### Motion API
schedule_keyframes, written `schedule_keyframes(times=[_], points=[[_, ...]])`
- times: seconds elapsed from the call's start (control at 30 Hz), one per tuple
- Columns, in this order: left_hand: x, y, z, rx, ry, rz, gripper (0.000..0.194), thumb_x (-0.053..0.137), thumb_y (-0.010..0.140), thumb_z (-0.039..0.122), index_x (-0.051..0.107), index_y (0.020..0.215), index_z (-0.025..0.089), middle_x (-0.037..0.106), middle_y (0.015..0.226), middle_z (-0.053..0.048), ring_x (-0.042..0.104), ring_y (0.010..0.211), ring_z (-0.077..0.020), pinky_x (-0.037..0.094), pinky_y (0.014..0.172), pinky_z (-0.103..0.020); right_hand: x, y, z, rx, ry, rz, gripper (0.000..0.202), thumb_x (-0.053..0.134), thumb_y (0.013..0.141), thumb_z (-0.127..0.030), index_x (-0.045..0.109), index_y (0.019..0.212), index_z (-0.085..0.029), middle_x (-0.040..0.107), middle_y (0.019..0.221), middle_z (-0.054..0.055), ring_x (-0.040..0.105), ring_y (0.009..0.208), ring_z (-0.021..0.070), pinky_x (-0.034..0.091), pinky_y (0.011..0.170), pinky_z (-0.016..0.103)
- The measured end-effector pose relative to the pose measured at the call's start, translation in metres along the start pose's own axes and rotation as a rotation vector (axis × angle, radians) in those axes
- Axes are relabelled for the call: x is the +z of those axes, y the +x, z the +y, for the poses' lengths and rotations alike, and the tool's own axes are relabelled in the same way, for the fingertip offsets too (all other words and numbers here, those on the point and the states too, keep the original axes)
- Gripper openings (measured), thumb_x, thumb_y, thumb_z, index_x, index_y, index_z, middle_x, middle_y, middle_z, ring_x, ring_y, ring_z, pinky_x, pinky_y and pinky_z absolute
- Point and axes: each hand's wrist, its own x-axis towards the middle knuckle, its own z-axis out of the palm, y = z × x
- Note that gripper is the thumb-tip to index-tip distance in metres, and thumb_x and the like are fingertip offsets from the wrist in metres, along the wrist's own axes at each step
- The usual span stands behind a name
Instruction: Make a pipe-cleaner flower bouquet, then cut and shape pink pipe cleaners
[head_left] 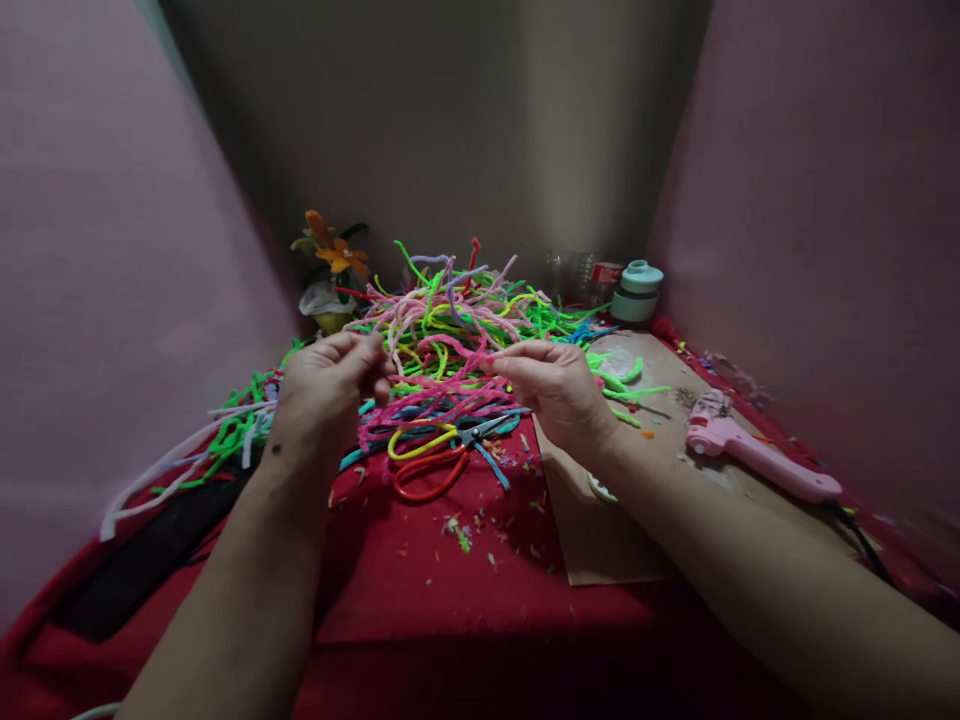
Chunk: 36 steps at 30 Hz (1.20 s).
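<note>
Both hands hover in front of a heaped pile of pipe cleaners (450, 310) in pink, green, yellow and purple. My right hand (559, 385) pinches a bright pink pipe cleaner (472, 352) between thumb and fingertips; its far end blends into the pile. My left hand (334, 375) is closed, fingers curled in and thumb pressed against them, left of the pile. Whatever it may hold is hidden or too small to name. Below and between the hands lie scissors (431, 458) with one yellow and one red handle, blades partly spread, beside dark pink and blue pipe cleaners.
A pink glue gun (761, 458) rests on a brown board (757, 510) at the right. Fuzz scraps dot the red cloth (442, 590). Behind stand a mint-lidded container (637, 292) and an orange flower (341, 257). White pipe cleaners (161, 480) lie across a black object (142, 560).
</note>
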Motion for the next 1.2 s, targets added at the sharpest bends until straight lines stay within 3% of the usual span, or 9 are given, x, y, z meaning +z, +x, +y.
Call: schedule_keyframes(times=[0.1, 0.13, 0.23, 0.37, 0.53, 0.67, 0.83, 0.97, 1.2], points=[[-0.002, -0.015, -0.006, -0.011, 0.583, -0.485, 0.016, 0.059, 0.073, 0.031, 0.063, 0.067, 0.017, 0.059, 0.059, -0.001, 0.051, 0.052, -0.0116, 0.037, 0.049, -0.021, -0.003, 0.004, 0.001, -0.023, 0.011, 0.091, 0.004, 0.067, 0.062, -0.020, 0.069, 0.058, -0.021, 0.050, 0.049, -0.004, 0.037, 0.048, 0.0072, 0.028, 0.047, 0.024], [0.000, -0.021, -0.010, 0.033, 0.754, -0.592, 0.013, 0.058, 0.074, 0.029, 0.063, 0.072, 0.018, 0.061, 0.065, -0.002, 0.053, 0.057, -0.0135, 0.037, 0.053, -0.022, -0.004, 0.005, 0.002, -0.028, 0.017, 0.100, 0.004, 0.067, 0.062, -0.020, 0.069, 0.059, -0.021, 0.050, 0.049, -0.004, 0.037, 0.048, 0.0071, 0.029, 0.047, 0.024], [0.009, -0.035, -0.024, 0.194, 1.159, -0.631, 0.016, 0.045, 0.080, 0.022, 0.060, 0.081, 0.017, 0.061, 0.076, -0.007, 0.052, 0.065, -0.0178, 0.036, 0.059, -0.028, -0.006, 0.007, 0.004, -0.030, 0.040, 0.095, 0.003, 0.068, 0.062, -0.020, 0.069, 0.060, -0.020, 0.052, 0.051, -0.003, 0.041, 0.050, 0.0071, 0.031, 0.049, 0.023], [0.009, -0.037, -0.035, 0.334, 1.273, -0.696, 0.019, 0.037, 0.082, 0.016, 0.054, 0.091, 0.016, 0.060, 0.083, -0.009, 0.051, 0.071, -0.0188, 0.035, 0.064, -0.030, -0.009, 0.009, 0.006, -0.048, 0.010, 0.101, 0.003, 0.068, 0.064, -0.020, 0.070, 0.063, -0.020, 0.056, 0.054, -0.003, 0.043, 0.051, 0.0075, 0.033, 0.049, 0.023], [-0.010, -0.028, -0.031, 0.352, 1.272, -0.691, 0.014, 0.043, 0.084, 0.032, 0.048, 0.080, 0.020, 0.058, 0.075, -0.004, 0.049, 0.065, -0.0164, 0.030, 0.059, -0.027, -0.013, 0.013, 0.006, -0.069, -0.036, 0.114, 0.003, 0.068, 0.064, -0.022, 0.071, 0.064, -0.021, 0.057, 0.056, -0.002, 0.044, 0.052, 0.0078, 0.033, 0.049, 0.023], [-0.018, -0.029, -0.025, 0.362, 1.229, -0.633, 0.013, 0.040, 0.084, 0.031, 0.042, 0.076, 0.021, 0.055, 0.072, -0.001, 0.047, 0.063, -0.0150, 0.030, 0.057, -0.026, -0.016, 0.015, 0.009, -0.071, -0.072, 0.101, 0.004, 0.070, 0.064, -0.023, 0.073, 0.066, -0.022, 0.059, 0.058, -0.002, 0.044, 0.052, 0.0075, 0.033, 0.049, 0.023], [-0.009, -0.036, -0.018, 0.360, 1.398, -0.393, 0.011, 0.034, 0.086, 0.028, 0.042, 0.084, 0.020, 0.058, 0.072, -0.004, 0.051, 0.060, -0.0165, 0.030, 0.055, -0.027, -0.014, 0.012, 0.010, -0.079, -0.168, 0.089, 0.005, 0.069, 0.064, -0.023, 0.073, 0.066, -0.020, 0.060, 0.056, -0.002, 0.045, 0.053, 0.0082, 0.036, 0.053, 0.024], [-0.002, -0.038, -0.017, 0.329, 1.601, -0.334, 0.013, 0.034, 0.086, 0.024, 0.044, 0.088, 0.017, 0.061, 0.073, -0.008, 0.057, 0.065, -0.0216, 0.032, 0.055, -0.029, -0.011, 0.009, 0.009, -0.101, -0.241, 0.080, 0.007, 0.068, 0.065, -0.023, 0.072, 0.066, -0.018, 0.061, 0.057, -0.002, 0.048, 0.054, 0.0090, 0.037, 0.055, 0.025], [-0.004, -0.036, -0.022, 0.288, 1.669, -0.298, 0.017, 0.035, 0.085, 0.021, 0.046, 0.094, 0.012, 0.063, 0.078, -0.014, 0.061, 0.070, -0.0274, 0.037, 0.056, -0.032, -0.009, 0.007, 0.008, -0.089, -0.257, 0.076, 0.008, 0.067, 0.065, -0.024, 0.071, 0.064, -0.018, 0.060, 0.056, -0.002, 0.047, 0.053, 0.0086, 0.037, 0.054, 0.025]])
